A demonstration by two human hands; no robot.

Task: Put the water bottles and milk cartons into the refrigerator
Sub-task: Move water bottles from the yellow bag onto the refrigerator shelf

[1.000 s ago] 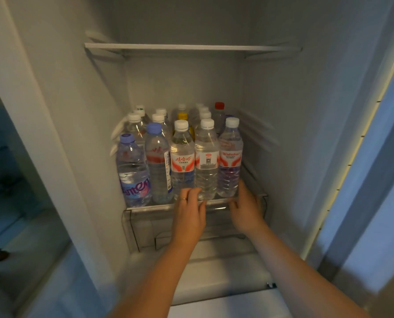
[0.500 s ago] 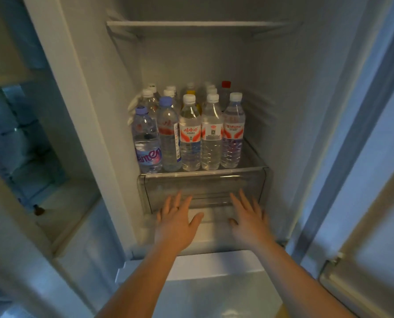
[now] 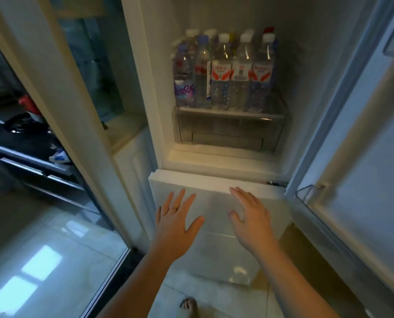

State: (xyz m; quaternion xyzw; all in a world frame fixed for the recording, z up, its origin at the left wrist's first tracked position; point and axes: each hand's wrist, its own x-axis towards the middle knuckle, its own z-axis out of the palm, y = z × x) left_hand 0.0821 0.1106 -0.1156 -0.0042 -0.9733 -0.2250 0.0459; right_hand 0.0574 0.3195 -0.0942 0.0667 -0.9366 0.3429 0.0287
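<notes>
Several water bottles (image 3: 222,74) stand upright in rows on the refrigerator shelf, above a clear plastic drawer (image 3: 228,128). The front row has white and blue caps; a red cap and a yellow cap show behind. My left hand (image 3: 176,222) and my right hand (image 3: 251,222) hover with fingers spread, holding nothing, in front of the white lower compartment door (image 3: 214,196), well below the bottles. I see no milk cartons.
The open refrigerator door (image 3: 363,145) stands at the right with a clear door bin (image 3: 311,191). A glass panel (image 3: 92,72) and dark furniture with clutter (image 3: 30,125) lie at the left. A bare foot (image 3: 188,305) rests on the tiled floor below.
Both hands have drawn back and down from the shelf's front edge to in front of the lower door. The view has pulled away, and the bottles look farther off.
</notes>
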